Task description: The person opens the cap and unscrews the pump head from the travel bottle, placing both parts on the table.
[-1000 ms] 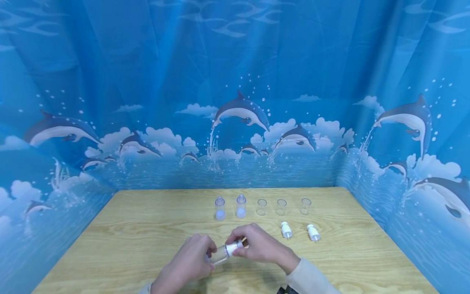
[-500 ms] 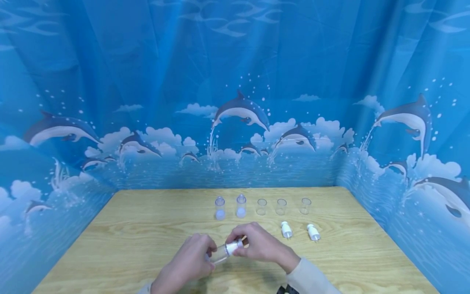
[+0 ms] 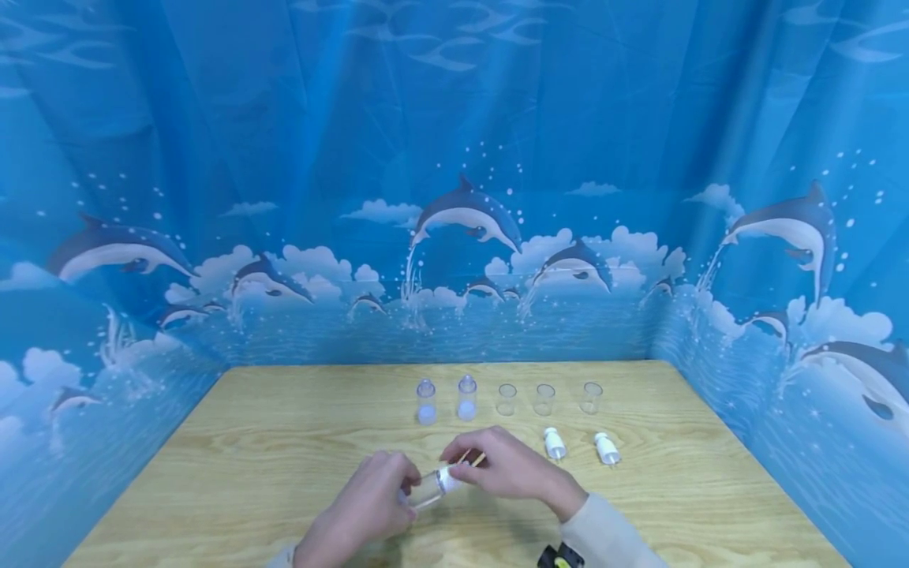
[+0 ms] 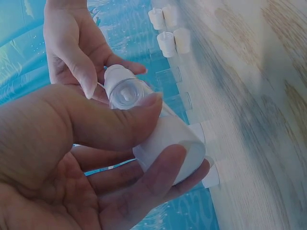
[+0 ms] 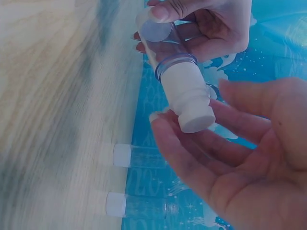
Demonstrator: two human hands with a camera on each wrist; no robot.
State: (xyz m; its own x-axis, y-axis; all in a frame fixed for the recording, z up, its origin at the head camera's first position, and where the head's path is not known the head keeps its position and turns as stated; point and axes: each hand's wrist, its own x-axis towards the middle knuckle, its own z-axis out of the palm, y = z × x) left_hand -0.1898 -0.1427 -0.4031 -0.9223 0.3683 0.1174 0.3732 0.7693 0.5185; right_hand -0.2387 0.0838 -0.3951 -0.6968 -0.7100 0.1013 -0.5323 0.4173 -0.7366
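My left hand [image 3: 365, 498] grips a small clear bottle [image 3: 424, 492] with a whitish base [image 4: 170, 148]. The bottle is tilted, its top towards my right hand [image 3: 506, 465]. A white pump top [image 5: 184, 88] sits on the bottle's open end. Around that top my right hand curves loosely. In the right wrist view its thumb stands apart from the white top, and the fingers lie beside and behind it; whether a fingertip touches it I cannot tell. Two more white pump tops [image 3: 554, 444] lie on the table to the right.
At the back of the wooden table [image 3: 305, 426] stand two capped clear bottles [image 3: 426, 402]. Right of them is a row of clear cup-like covers [image 3: 544, 400]. A blue dolphin-print curtain [image 3: 454, 118] surrounds the table's back and sides.
My right hand has loosened from the white pump top, its fingers spreading and the hand shifting slightly. My left hand and the bottle have stayed nearly still.
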